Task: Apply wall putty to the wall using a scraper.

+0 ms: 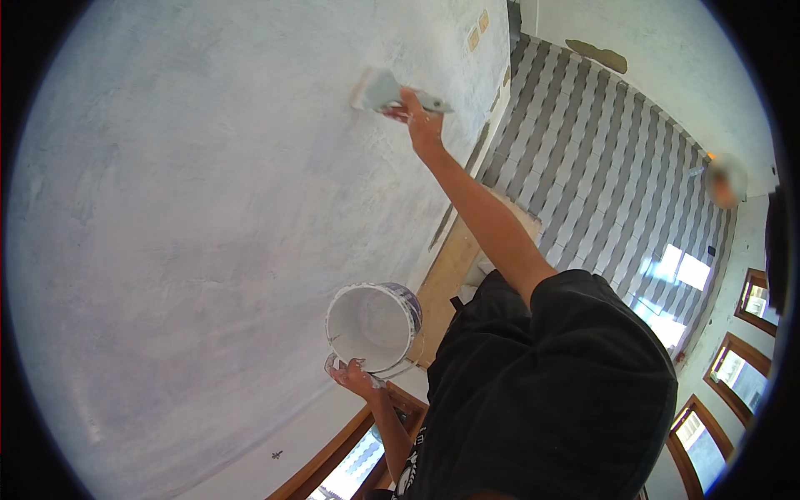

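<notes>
My right hand [423, 121] is closed round the handle of a wide, flat paint brush [381, 90], up near the top middle. The brush's bristles lie against a wall [208, 208] coated in streaky white and pale lilac. Lower down, my left hand [354, 377] grips the rim of a white plastic bucket [344, 329]. The bucket is tilted so its mouth faces me, and white coating smears its inside and rim. White smears also mark both hands. How much paint lies in the bucket, I cannot tell.
Two wall sockets [473, 38] sit at the top of the wall. A grey patterned tile floor [567, 133] spreads at right, with a wooden board [454, 260] beside the wall's foot. Wood-framed windows [737, 372] line the right, and another wooden frame [333, 457] stands below the bucket.
</notes>
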The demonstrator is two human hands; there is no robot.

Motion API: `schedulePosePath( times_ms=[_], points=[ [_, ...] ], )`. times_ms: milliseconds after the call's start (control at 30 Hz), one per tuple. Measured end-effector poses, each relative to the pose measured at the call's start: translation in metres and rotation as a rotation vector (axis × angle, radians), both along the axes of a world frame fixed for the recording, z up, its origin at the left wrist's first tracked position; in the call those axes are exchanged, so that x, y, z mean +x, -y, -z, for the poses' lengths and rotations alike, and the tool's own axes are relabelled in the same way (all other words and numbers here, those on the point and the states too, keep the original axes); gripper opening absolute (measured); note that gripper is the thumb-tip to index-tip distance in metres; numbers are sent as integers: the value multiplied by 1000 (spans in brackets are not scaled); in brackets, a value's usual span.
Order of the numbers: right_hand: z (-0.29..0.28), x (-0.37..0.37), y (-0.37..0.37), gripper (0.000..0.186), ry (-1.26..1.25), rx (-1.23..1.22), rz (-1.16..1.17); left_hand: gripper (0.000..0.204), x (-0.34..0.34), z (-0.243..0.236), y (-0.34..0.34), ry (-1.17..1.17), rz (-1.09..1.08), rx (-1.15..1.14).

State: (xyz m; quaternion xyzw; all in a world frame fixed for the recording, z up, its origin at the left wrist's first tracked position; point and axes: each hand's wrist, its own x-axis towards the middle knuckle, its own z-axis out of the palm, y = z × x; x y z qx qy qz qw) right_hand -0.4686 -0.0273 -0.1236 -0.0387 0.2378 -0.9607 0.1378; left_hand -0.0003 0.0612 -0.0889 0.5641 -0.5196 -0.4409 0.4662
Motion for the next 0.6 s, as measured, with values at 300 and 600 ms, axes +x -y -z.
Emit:
schedulePosePath(
  times_ms=[300,600],
  points=[
    [88,-4,-6,20,99,395,22,49,-1,4,0,4,-29,-66],
    [-3,6,-11,23,5,183,-86,50,25,20,12,88,129,-107]
  ],
)
